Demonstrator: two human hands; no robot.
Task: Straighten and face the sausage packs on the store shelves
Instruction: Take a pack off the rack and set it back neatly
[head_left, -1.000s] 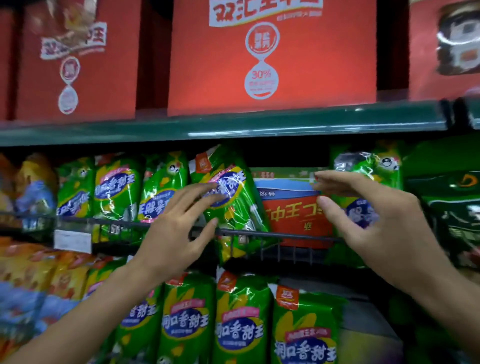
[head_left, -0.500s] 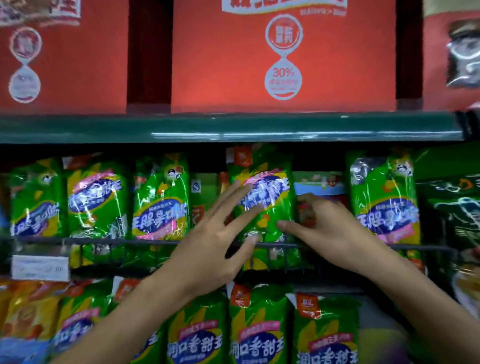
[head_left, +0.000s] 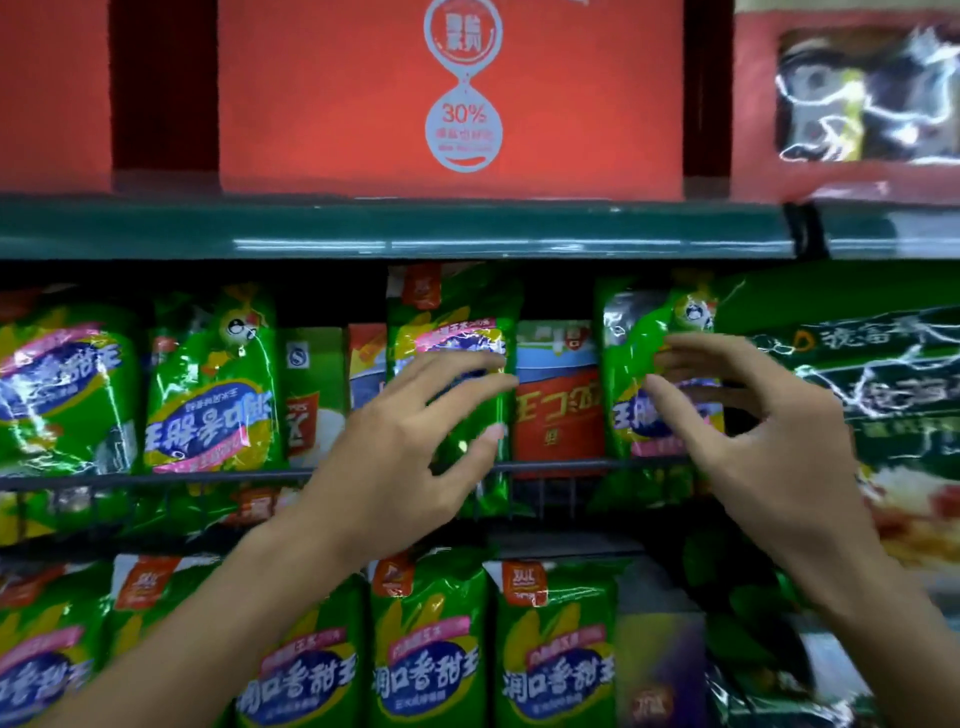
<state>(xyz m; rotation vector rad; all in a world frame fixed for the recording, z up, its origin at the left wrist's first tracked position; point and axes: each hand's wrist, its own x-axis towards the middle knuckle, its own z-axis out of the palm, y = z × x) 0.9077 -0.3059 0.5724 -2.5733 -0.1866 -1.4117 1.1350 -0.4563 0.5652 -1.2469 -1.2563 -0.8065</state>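
Middle shelf, behind wire rail (head_left: 156, 478): row of green sausage packs.
Centre pack (head_left: 457, 332): upright, front out; left hand (head_left: 400, 452) lies on its face, fingers straight and spread, grip open.
Red pack (head_left: 558, 405): just right of centre pack, set further back.
Right pack (head_left: 639, 364): upright; right hand (head_left: 769, 441) at its right edge, fingers curved, grip state cannot be told.
Lower shelf: more green packs (head_left: 431, 649), upright.
Top shelf: red carton (head_left: 363, 93).
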